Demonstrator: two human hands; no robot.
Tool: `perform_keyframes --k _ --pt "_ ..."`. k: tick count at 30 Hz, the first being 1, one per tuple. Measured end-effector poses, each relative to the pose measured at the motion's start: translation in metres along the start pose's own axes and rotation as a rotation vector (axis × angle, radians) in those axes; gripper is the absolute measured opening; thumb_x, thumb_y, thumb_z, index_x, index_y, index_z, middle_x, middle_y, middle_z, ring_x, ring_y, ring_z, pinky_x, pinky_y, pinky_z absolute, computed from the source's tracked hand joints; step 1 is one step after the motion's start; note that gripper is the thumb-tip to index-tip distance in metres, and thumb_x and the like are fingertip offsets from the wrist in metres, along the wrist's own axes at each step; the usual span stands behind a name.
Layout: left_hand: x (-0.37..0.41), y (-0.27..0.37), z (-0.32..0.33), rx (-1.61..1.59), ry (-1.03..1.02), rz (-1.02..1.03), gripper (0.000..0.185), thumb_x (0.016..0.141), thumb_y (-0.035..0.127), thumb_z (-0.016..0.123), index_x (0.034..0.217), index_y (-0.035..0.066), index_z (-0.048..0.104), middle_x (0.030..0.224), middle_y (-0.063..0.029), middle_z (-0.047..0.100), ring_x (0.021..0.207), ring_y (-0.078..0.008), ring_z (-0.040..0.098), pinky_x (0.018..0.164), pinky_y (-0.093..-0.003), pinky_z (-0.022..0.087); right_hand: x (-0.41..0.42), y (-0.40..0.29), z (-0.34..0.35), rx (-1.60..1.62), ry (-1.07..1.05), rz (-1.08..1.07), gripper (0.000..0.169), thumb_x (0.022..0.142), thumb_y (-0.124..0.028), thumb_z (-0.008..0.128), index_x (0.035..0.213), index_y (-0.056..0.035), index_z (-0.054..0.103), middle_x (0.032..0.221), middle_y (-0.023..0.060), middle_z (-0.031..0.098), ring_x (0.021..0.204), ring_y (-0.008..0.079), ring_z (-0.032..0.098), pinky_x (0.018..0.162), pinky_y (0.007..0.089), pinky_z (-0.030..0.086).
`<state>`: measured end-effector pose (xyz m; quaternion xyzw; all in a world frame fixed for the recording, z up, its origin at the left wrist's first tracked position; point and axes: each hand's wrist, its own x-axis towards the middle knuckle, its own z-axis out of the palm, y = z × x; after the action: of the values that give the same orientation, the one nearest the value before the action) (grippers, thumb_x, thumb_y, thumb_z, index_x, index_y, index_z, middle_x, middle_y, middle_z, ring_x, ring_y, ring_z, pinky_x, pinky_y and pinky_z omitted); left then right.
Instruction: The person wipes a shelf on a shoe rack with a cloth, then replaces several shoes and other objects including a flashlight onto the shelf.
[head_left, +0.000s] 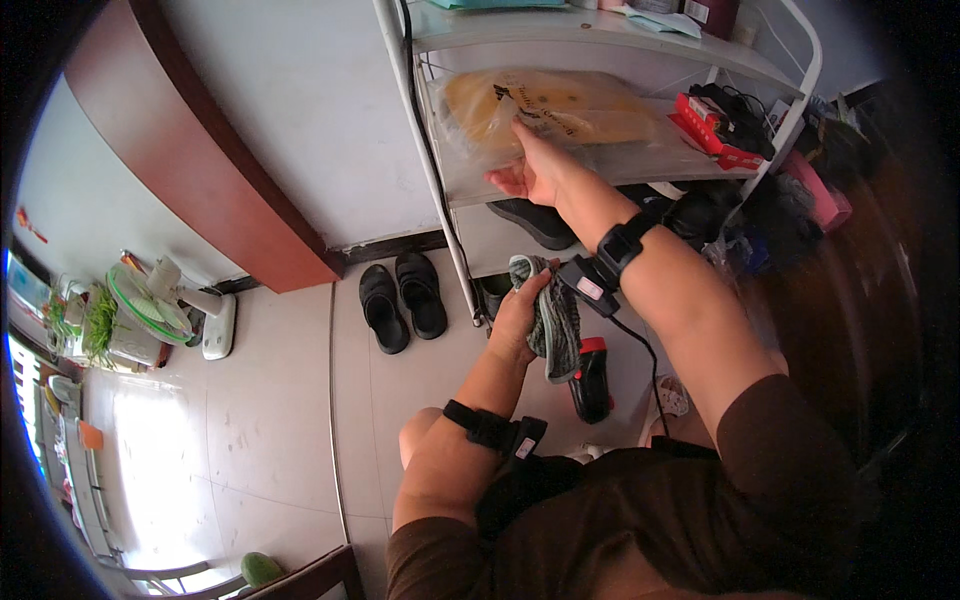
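My left hand (519, 315) grips a folded grey-green textured cloth (555, 330) with pale edging, held in front of the rack. Higher up, my right hand (529, 165) reaches to the middle shelf, its thumb apart from the curled fingers. The thumb tip meets the near side of a clear plastic bag (465, 127); whether it presses or only touches is unclear. Inside the bag lies something flat and yellow (607, 101), and dark print marks the plastic.
A white metal rack (420, 150) also bears a red box (705, 124) with black cables. Black slippers (405, 304) lie on the tiles, and a red-and-black object (591, 382) stands below the cloth. A cable (649, 345) hangs from my right wrist strap. A fan (169, 300) stands left.
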<state>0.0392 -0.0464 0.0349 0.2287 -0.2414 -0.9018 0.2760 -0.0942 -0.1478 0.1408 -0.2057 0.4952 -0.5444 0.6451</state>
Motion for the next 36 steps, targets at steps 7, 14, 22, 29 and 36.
perform_keyframes --k 7,14,22,29,36 --pt "-0.002 -0.003 -0.002 0.071 0.046 0.010 0.030 0.084 0.021 0.045 0.109 0.005 0.049 0.084 -0.0119 0.060 0.062 -0.0199 0.058 0.055 -0.0314 0.049 -0.054 0.030 -0.040 -0.818 -0.185 -0.333 0.049 0.080 -0.036 0.055 0.112 -0.0020 0.040 0.079 0.0130 0.061 0.057 0.0191 0.058 0.053 0.0298 0.048" --pt "-0.007 -0.009 0.010 0.125 0.054 -0.008 0.031 0.083 0.019 0.046 0.109 0.003 0.049 0.083 -0.0117 0.060 0.061 -0.0191 0.057 0.054 -0.0304 0.048 -0.054 0.032 -0.032 -1.461 0.181 -1.339 0.038 0.077 -0.012 0.052 0.113 -0.0029 0.045 0.119 0.0156 0.042 0.110 0.0334 0.039 0.090 0.0378 0.034" --pt "-0.013 -0.006 0.019 0.156 0.138 0.007 0.019 0.079 0.015 0.052 0.091 0.000 0.052 0.074 -0.0072 0.056 0.060 -0.0177 0.055 0.052 -0.0288 0.046 -0.011 0.059 -0.027 -1.941 0.081 -1.112 0.054 0.082 -0.040 0.043 0.126 -0.0093 0.035 0.136 0.0047 0.023 0.127 0.0270 0.014 0.102 0.0423 0.011" --pt "0.006 0.002 -0.012 0.043 0.194 0.262 0.022 0.080 0.017 0.050 0.094 0.000 0.053 0.078 -0.0090 0.057 0.068 -0.0212 0.057 0.062 -0.0318 0.047 -0.049 0.049 -0.039 -1.604 0.090 -1.538 0.069 0.068 -0.021 0.063 0.127 -0.0068 0.031 0.131 0.0139 0.030 0.121 0.0304 0.026 0.098 0.0410 0.023" --pt "-0.016 0.021 -0.016 -0.127 0.414 0.370 0.019 0.080 0.018 0.051 0.090 0.002 0.052 0.083 -0.0080 0.056 0.076 -0.0220 0.056 0.068 -0.0340 0.046 -0.098 0.139 -0.137 -1.130 -0.003 -0.664 0.015 0.078 -0.018 0.055 0.081 -0.0032 0.055 0.074 0.0096 0.058 0.068 0.0211 0.056 0.062 0.0335 0.044"
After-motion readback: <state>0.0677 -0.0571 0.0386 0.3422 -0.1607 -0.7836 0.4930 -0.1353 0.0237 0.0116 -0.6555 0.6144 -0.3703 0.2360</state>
